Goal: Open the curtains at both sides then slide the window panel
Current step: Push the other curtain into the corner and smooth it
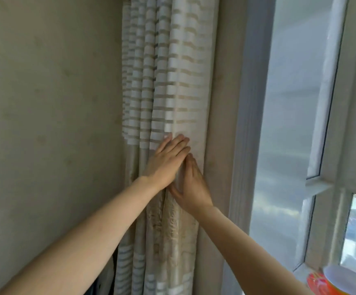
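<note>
Curtain point(168, 86) bunched into tight vertical folds, directly under both hands and running above and below them, pushed to the far side of the opening. Left hand point(168, 161) flat and open, fingers together, palm pressed on the folds; right hand point(191, 184) just below and touching it, also open, fingers extended along the fabric edge, thumb spread, gripping nothing. Probably pressing the gathered cloth toward the wall point(45, 103) to keep it stacked and clear of the glass, rather than pulling it any further. Left of the hands, bare wall right up against the folds, so little room there for more travel. Right of the hands, a plain strip of reveal, then the upright frame point(245, 124), then the window panel point(289, 103), uncovered on this side and well apart from the fingers. Further right and lower, white frame bars with a bright outdoor view behind; whether a second curtain hangs beyond cannot be told. Below and right of the right forearm, a cup point(343, 279) on the sill, orange with a white inside, near the panel's lower corner; possibly in the way of a reaching arm. This side looks done; next likely the other curtain, then the sliding of the panel.
</note>
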Available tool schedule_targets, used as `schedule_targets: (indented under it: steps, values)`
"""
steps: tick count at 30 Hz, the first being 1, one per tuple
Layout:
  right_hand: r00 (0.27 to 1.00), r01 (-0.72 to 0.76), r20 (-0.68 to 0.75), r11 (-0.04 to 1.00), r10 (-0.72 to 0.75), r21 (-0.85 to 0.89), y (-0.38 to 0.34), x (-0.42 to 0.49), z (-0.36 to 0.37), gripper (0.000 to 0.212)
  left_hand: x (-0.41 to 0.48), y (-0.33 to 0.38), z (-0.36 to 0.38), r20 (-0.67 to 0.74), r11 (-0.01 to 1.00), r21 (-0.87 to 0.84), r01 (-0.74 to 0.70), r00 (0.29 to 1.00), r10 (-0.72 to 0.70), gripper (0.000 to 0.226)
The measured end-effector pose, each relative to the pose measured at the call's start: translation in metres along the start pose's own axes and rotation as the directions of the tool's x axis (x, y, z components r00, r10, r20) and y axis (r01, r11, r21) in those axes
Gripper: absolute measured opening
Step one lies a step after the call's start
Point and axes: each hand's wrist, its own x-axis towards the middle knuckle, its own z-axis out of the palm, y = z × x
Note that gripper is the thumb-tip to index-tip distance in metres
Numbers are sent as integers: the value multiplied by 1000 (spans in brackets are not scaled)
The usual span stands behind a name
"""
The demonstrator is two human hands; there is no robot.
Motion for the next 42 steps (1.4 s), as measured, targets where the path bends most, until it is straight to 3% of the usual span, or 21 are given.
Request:
schedule_targets:
  steps: [10, 16, 24, 33, 42]
  values:
    - [994, -110, -20, 994, 110, -11, 8, -44, -58, 94, -4, 51, -42, 69, 985, -100, 138, 989, -131, 70]
    - [982, -183, -62, 978, 177, -102, 10, -64, -83, 89, -5, 72, -49, -7, 983, -141, 119, 993, -121, 60]
    - [986, -161, -98, 933, 136, -323, 8, -105, -140, 86, 4, 130, -61, -68, 935, -353, 33, 996, -61, 64]
    - [923, -380, -244, 802, 297, -461, 32, -174, -250, 81, 15, 245, -88, -192, 770, -628, -108, 981, -18, 57]
    - [837, -537, -413, 686, 359, -491, 49, -259, -383, 79, 41, 369, -160, -273, 612, -756, -235, 962, 33, 56]
